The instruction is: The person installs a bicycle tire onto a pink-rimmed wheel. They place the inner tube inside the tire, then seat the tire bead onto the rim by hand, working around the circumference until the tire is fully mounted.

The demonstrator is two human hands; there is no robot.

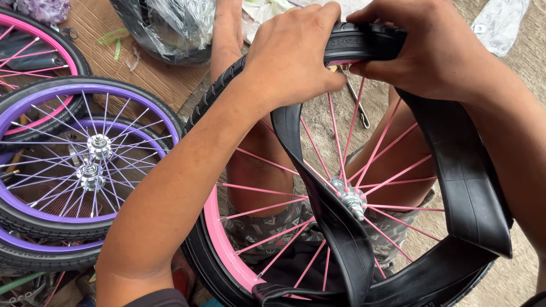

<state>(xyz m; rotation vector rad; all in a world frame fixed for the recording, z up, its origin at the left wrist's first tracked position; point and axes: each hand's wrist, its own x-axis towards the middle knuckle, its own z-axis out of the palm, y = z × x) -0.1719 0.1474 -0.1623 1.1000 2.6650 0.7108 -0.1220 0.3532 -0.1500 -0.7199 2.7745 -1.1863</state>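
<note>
Between the knees: a pink-rimmed wheel (219,227) is held upright, its hub (351,199) and pink spokes (267,162) exposed.
Left hand: the left hand (290,54) is clamped over the black tyre (364,42) at the top of the wheel, fingers curled tight around the tread.
Right hand: the right hand (438,48) is closed on the same tyre just beside it, thumb tucked under the edge.
Seated so far: along the left side the tyre appears to be sitting on the rim.
Left undone: a limp black inner tube (475,187) is seen hanging loose across the spokes and off the right side, judged not yet tucked in.
Nearby: finished purple wheels (85,153) are stacked at left.
</note>
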